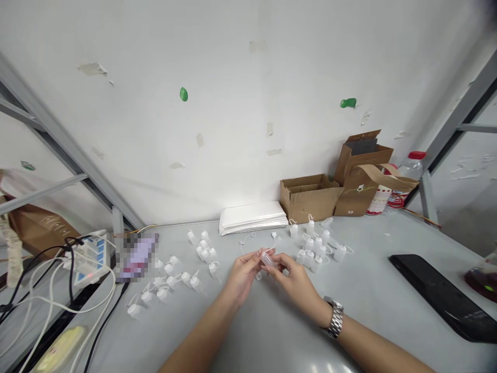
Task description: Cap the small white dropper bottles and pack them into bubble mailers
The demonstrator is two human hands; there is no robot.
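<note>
Small clear bottle (267,258) sits at table (361,300) centre, pinched between both hands: left hand (243,274) fingertips at 9 o'clock, right hand (295,280) at 3, fingers curled narrow.

You have 1 view, from the camera on your head. It looks forward and down across the grey table (272,331), close above your left hand (241,277) and right hand (297,285). It faces the white wall (233,77) behind the table, and your forearms enter from the bottom edge.
</note>
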